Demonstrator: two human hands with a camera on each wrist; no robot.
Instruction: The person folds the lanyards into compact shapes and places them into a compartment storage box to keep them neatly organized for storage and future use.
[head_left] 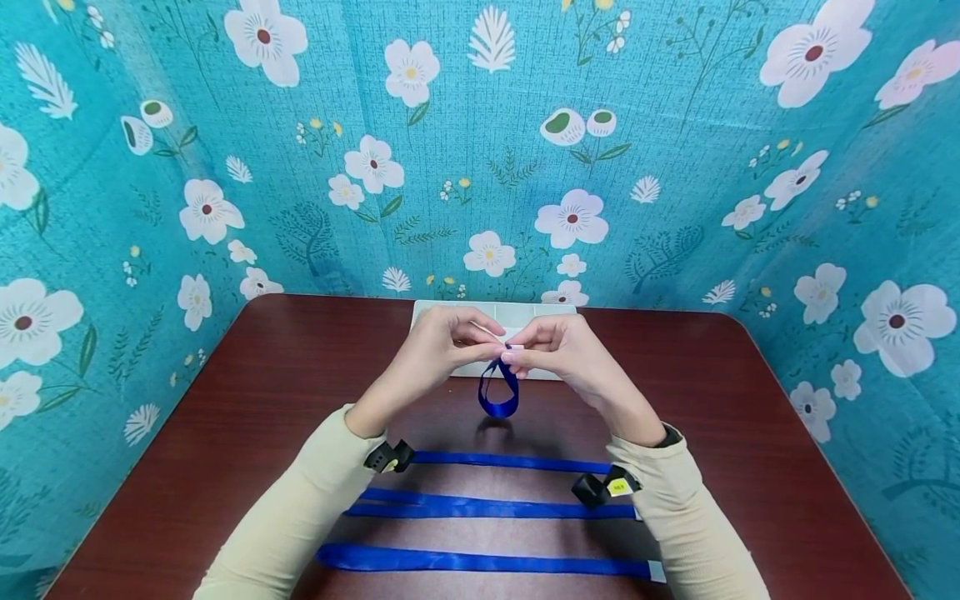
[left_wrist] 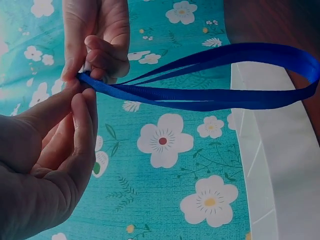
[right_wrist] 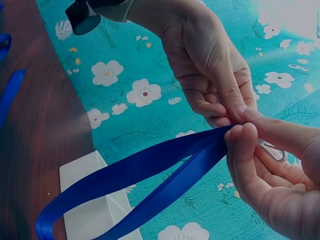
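Note:
Above the table a blue lanyard (head_left: 498, 408) hangs in a doubled loop from the fingertips of both hands. My left hand (head_left: 442, 346) pinches the gathered top of the strap between thumb and fingers. From the other side my right hand (head_left: 570, 350) pinches the same spot, with the two sets of fingertips meeting there. A pale, clip-like end piece (right_wrist: 272, 150) pokes out between the right fingers in the right wrist view. In the left wrist view the loop of strap (left_wrist: 240, 100) stretches away from the pinched point, which the fingers partly hide.
Behind the hands stands a white compartment tray (head_left: 422, 313) at the table's back edge. Three rows of blue strap, a far one (head_left: 517, 462), a middle one (head_left: 510, 508) and a near one (head_left: 487, 562), lie across the dark wooden table (head_left: 225, 433). A flowered curtain surrounds it.

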